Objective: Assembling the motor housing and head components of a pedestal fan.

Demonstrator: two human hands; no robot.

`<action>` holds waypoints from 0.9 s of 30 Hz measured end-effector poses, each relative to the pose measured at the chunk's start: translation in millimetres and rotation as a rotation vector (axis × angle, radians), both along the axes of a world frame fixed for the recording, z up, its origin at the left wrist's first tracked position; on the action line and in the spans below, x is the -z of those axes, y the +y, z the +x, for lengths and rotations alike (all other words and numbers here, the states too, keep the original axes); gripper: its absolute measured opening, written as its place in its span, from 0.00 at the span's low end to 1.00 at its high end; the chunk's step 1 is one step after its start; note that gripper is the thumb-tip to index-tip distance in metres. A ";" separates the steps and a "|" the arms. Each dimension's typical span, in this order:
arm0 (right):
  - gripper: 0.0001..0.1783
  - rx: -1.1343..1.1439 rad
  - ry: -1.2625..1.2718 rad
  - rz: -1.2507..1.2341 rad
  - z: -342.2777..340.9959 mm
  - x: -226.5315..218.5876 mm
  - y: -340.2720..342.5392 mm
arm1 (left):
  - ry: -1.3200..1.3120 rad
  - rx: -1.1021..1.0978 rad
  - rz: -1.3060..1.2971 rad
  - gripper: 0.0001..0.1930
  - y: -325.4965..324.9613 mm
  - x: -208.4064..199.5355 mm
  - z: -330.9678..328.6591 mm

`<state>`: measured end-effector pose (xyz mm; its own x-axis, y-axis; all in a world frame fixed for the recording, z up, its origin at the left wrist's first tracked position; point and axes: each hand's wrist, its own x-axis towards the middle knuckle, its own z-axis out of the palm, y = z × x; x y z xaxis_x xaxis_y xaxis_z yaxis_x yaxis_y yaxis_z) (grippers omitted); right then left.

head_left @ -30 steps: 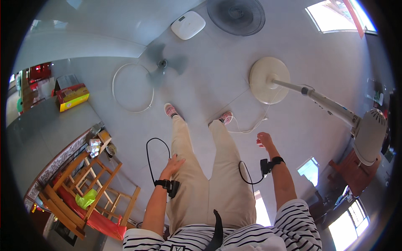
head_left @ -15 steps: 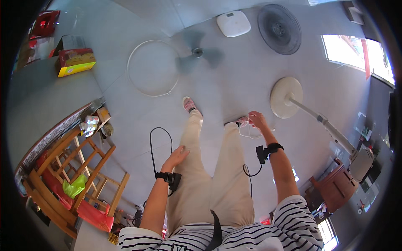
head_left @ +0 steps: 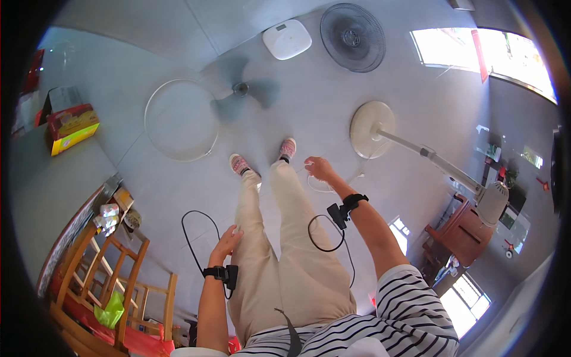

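My right hand (head_left: 322,169) is closed on a thin white cord (head_left: 318,189) that loops beneath it and trails toward the floor by the fan's base. Right of it is a fan stand: a round cream base (head_left: 364,134), a slanting pole (head_left: 443,163) and a motor housing (head_left: 493,204) with no blades or grille on it. My left hand (head_left: 229,241) hangs beside my left trouser leg, fingers loosely apart and holding nothing. Ahead on the floor lie grey translucent fan blades (head_left: 240,89), a pale thin ring (head_left: 150,110) and a dark round fan grille (head_left: 352,38).
A white bathroom scale (head_left: 287,39) lies by the far wall. At left are a red and yellow box (head_left: 72,128) and wooden chairs (head_left: 134,262) with a green bag (head_left: 109,310). A reddish-brown wooden chair (head_left: 461,232) stands at right. My feet are near the blades.
My right foot has stepped forward, and the view has turned and shifted. My right hand still carries the white cord, now farther from the fan pole. My left hand stays by my leg.
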<state>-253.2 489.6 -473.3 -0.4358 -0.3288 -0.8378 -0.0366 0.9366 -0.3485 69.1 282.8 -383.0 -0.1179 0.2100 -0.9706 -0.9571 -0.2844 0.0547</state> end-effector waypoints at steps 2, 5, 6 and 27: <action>0.14 0.024 -0.051 0.061 -19.0 9.3 14.9 | 0.020 0.094 -0.033 0.40 4.3 12.2 4.1; 0.13 -0.017 0.025 0.097 -44.6 33.2 67.6 | 0.054 0.194 -0.092 0.42 20.5 25.8 -5.1; 0.12 -0.075 0.155 0.057 -53.0 41.7 80.9 | 0.071 0.206 -0.134 0.43 26.0 31.4 -12.0; 0.46 -0.322 0.491 -0.119 -175.9 339.3 -175.1 | -0.441 0.203 -0.513 0.45 101.0 60.2 -105.0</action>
<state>-429.1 314.5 -812.6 -0.6259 -0.5878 -0.5127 -0.4954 0.8073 -0.3207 -35.8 383.8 -443.2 0.3022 -0.3110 -0.9011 -0.9523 -0.1402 -0.2710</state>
